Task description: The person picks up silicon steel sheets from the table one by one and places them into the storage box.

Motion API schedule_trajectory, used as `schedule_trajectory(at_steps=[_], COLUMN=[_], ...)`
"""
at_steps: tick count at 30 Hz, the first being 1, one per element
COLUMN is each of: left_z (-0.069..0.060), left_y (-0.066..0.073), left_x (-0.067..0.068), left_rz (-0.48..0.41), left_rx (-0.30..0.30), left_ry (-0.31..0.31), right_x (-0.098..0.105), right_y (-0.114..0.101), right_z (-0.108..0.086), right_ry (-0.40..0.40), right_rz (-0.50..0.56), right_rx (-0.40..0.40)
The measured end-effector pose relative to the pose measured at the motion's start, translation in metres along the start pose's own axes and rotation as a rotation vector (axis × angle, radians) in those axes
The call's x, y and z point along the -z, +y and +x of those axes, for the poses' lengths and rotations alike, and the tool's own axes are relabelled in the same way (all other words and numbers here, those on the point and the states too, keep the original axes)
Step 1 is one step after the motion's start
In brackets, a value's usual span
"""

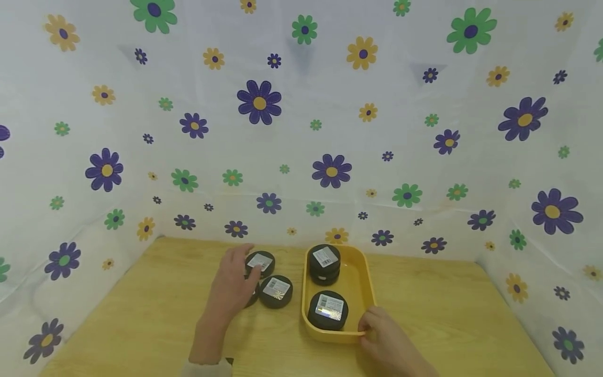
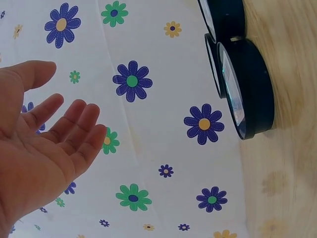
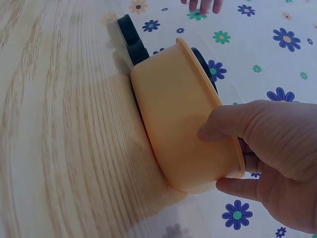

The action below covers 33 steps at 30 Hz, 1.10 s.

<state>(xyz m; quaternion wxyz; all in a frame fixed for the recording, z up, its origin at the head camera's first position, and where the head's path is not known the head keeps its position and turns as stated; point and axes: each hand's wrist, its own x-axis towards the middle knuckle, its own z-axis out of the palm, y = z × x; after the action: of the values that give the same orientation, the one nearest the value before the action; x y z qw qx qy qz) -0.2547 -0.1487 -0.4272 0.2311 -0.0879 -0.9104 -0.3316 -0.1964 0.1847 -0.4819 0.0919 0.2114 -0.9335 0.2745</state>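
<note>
Black round containers with white labels stand on the wooden table: one at the back [image 1: 260,263], one in front [image 1: 276,291], and another partly hidden by my left hand [image 1: 231,285]. That hand hovers over them with fingers spread, holding nothing; the left wrist view shows its palm [image 2: 49,139] apart from the containers [image 2: 250,89]. My right hand [image 1: 388,340] grips the near right corner of a yellow tray [image 1: 330,336], thumb outside the wall in the right wrist view [image 3: 267,144]. Inside the tray are a stack of black containers [image 1: 324,263] and a single one [image 1: 328,310].
A white cloth with purple, green and orange flowers [image 1: 292,141] hangs behind the table and on both sides. Wooden table surface [image 1: 433,298] extends right of the tray and left [image 1: 155,293] of my left hand.
</note>
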Motion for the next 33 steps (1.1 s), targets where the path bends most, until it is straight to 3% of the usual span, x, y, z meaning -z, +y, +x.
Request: schedule_trajectory(at_steps=[11,19,33], left_z=[0.0,0.0,-0.003], left_y=[-0.009,-0.021,-0.021], left_x=[0.004,-0.004,0.008], left_rz=[-0.018,0.001,0.099], left_rx=[0.097,0.119,0.084], left_ry=[-0.069,-0.088,-0.096], right_x=[0.004,0.007,0.003], right_y=[0.0,-0.001,0.002], right_z=[0.006,0.005,-0.001], right_ry=[-0.053,-0.145,-0.024], right_rz=[0.009,0.025,0.012], right_rx=[0.014,-0.076,0.028])
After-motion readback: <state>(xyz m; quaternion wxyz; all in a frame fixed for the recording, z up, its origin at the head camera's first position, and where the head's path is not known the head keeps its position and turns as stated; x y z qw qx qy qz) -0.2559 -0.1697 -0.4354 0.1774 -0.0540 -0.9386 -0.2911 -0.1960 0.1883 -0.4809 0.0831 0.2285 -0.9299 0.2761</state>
